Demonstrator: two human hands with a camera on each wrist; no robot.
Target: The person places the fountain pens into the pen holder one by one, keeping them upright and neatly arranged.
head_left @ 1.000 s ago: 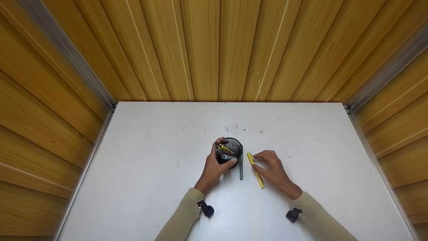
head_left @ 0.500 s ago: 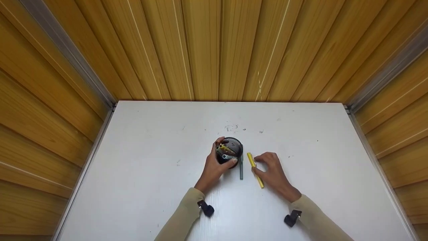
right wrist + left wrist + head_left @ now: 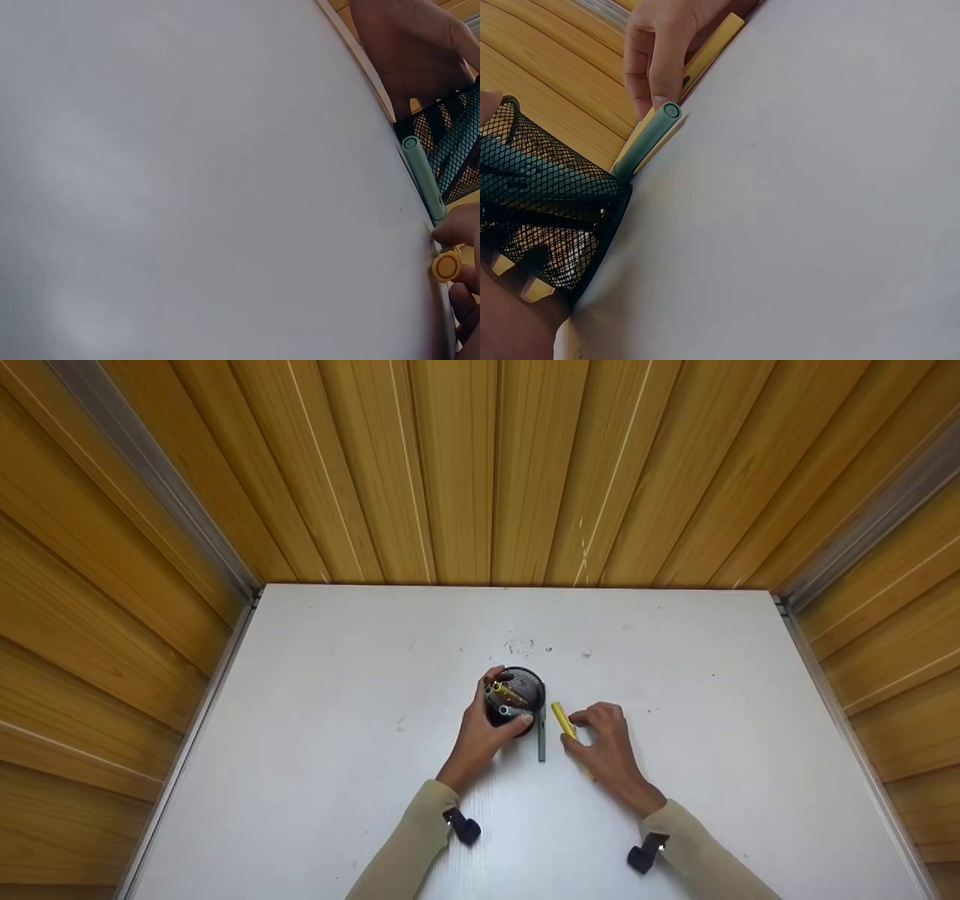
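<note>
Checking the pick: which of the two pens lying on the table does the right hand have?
The yellow pen; the right hand pinches it. The green pen lies untouched beside the cup.

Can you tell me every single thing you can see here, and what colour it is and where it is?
Black wire-mesh pen cup: one, black, middle of the table, held by the left hand.
Pens inside the cup: several, yellow and grey-green, exact count unclear.
Grey-green marker pen: one, lying on the table right beside the cup.
Yellow marker pen: one, on the table right of the grey-green one, under the right hand's fingers.
White table: one, white, with a few small marks.
Wooden slat walls: yellow-brown, behind and at both sides.
Left hand: grips the cup.
Right hand: pinches the yellow marker.
</note>
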